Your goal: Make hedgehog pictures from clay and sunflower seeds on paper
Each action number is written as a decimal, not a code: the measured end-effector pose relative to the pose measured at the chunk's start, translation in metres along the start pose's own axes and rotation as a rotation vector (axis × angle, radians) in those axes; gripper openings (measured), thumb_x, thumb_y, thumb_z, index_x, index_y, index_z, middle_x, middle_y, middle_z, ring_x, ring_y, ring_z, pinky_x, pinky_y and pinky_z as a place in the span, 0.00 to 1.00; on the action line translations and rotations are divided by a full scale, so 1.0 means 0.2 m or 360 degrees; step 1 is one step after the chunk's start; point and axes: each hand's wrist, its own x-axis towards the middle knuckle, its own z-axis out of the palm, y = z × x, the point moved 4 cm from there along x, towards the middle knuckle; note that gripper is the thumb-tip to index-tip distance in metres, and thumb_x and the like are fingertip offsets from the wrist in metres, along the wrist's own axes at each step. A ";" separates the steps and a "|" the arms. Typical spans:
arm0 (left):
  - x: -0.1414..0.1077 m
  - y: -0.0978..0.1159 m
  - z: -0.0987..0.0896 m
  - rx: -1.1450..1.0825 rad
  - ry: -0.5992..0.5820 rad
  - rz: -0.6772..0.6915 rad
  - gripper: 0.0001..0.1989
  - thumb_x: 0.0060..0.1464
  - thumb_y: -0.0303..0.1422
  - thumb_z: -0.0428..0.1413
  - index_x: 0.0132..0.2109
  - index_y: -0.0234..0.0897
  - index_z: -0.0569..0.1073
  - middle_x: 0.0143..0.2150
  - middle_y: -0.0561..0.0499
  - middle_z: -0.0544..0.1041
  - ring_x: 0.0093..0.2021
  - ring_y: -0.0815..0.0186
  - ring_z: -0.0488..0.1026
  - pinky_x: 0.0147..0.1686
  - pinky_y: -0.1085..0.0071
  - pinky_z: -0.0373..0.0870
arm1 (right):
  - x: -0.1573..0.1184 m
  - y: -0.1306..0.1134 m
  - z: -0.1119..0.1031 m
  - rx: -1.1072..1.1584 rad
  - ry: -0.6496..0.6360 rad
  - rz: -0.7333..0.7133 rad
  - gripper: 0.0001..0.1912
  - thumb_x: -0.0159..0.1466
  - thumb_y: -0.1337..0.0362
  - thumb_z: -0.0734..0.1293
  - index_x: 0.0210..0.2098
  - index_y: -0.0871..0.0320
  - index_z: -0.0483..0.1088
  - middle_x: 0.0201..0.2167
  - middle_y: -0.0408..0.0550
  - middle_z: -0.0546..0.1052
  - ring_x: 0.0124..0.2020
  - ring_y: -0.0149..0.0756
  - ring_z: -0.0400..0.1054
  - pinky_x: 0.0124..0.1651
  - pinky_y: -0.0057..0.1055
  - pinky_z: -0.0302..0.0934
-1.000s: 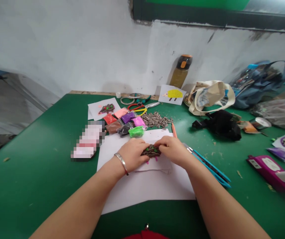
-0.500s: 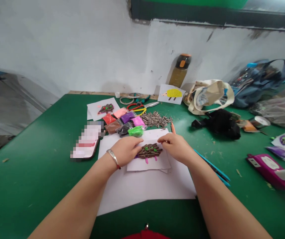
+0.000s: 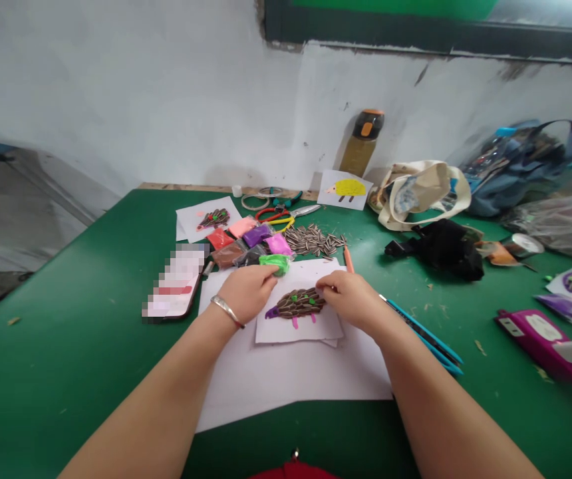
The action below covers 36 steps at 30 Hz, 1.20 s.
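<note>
Okay, left to right: phone point(image 3: 179, 283) lies at left on the green table point(image 3: 81, 319), its screen pixelated. Behind it, a sheet point(image 3: 187, 218) bears a small seed-covered figure point(image 3: 216, 218). Next, the bagged clay: red packet point(image 3: 220, 238), brown packet point(image 3: 229, 254), purple packet point(image 3: 257, 233), pink packet point(image 3: 279, 245), all bunched together. Left hand point(image 3: 247, 293), bracelet point(image 3: 227, 311) on wrist, reaches forward with fingertips at the green packet point(image 3: 279, 263); can't tell whether they grip it. Main piece, a seed-covered animal point(image 3: 298, 304) with purple snout, pink legs and green dots, lies flat on a small white card point(image 3: 286, 332), middle of the large white paper point(image 3: 276, 379), between the hands. Loose seeds point(image 3: 313, 241) are heaped behind it. Right hand point(image 3: 353, 299) is at the animal's right end, fingers curled in; can't tell if they pinch anything. Orange pen point(image 3: 348, 259) lies just beyond that hand. Farther right: black cloth point(image 3: 448, 249), then magenta device point(image 3: 540, 342).
</note>
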 end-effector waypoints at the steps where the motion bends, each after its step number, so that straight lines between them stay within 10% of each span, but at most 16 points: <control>1: 0.00 0.00 -0.01 0.0014 0.0033 -0.0025 0.13 0.59 0.33 0.49 0.48 0.41 0.75 0.46 0.51 0.79 0.46 0.61 0.75 0.44 0.66 0.70 | 0.00 0.00 0.00 0.0006 0.0001 -0.0009 0.15 0.58 0.70 0.58 0.32 0.55 0.76 0.36 0.48 0.77 0.38 0.38 0.67 0.37 0.29 0.55; 9: 0.01 -0.05 -0.03 0.0072 0.0451 -0.0073 0.14 0.57 0.33 0.51 0.49 0.35 0.73 0.44 0.44 0.76 0.46 0.57 0.70 0.50 0.61 0.64 | -0.02 -0.04 -0.01 -0.0021 -0.0005 -0.0076 0.15 0.61 0.68 0.57 0.21 0.57 0.69 0.25 0.45 0.71 0.30 0.33 0.64 0.34 0.28 0.52; 15: 0.04 -0.08 0.05 0.0135 0.0319 0.0016 0.19 0.53 0.31 0.55 0.54 0.38 0.70 0.54 0.43 0.71 0.53 0.54 0.66 0.54 0.56 0.60 | -0.01 -0.04 0.00 -0.0060 0.0014 -0.0092 0.15 0.61 0.68 0.57 0.19 0.57 0.67 0.24 0.44 0.69 0.29 0.32 0.63 0.34 0.28 0.51; 29: 0.04 -0.05 0.03 0.0088 0.0418 -0.0003 0.12 0.60 0.28 0.46 0.40 0.36 0.74 0.38 0.46 0.78 0.40 0.58 0.72 0.45 0.61 0.65 | -0.01 -0.07 0.01 0.0019 0.0365 -0.0282 0.14 0.63 0.69 0.58 0.41 0.57 0.75 0.37 0.49 0.75 0.41 0.36 0.67 0.45 0.31 0.57; 36: 0.05 0.01 0.09 0.0053 0.0303 0.0183 0.21 0.55 0.33 0.55 0.56 0.38 0.68 0.56 0.44 0.70 0.55 0.55 0.65 0.55 0.58 0.61 | 0.00 -0.09 0.03 0.0053 0.0358 -0.0318 0.15 0.62 0.70 0.59 0.41 0.58 0.75 0.38 0.51 0.75 0.43 0.38 0.68 0.48 0.33 0.59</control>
